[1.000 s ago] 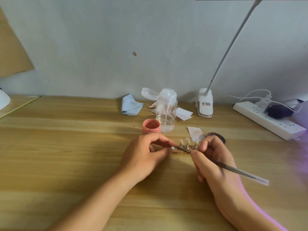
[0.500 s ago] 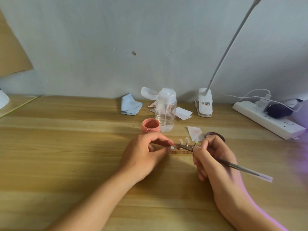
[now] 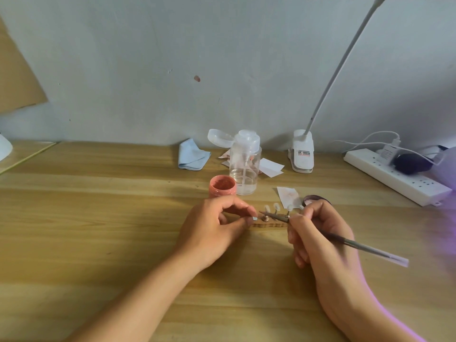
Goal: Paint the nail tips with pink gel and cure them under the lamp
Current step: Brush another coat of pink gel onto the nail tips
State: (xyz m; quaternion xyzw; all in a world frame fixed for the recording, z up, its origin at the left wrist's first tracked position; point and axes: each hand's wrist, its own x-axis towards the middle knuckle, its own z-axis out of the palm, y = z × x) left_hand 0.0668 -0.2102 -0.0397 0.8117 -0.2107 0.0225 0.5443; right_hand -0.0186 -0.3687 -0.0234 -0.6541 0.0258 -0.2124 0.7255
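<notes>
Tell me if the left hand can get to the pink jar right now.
Probably yes. The jar stands open just behind the left hand, with nothing between them. But its fingers seem to pinch the left end of the holder, so they must let go first.

Matt wood-grain table (image 3: pixel 98 218), clear glossy plastic bottle (image 3: pixel 244 166) — soft blue cloth (image 3: pixel 192 155), metal brush (image 3: pixel 345 240).

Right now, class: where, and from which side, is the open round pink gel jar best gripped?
Take the open round pink gel jar by its short outer wall, below the rim, coming from its left. Its mouth is uncovered, so a top grasp would probably smear fingers, and the clear plastic pump bottle stands close on its right.
</notes>
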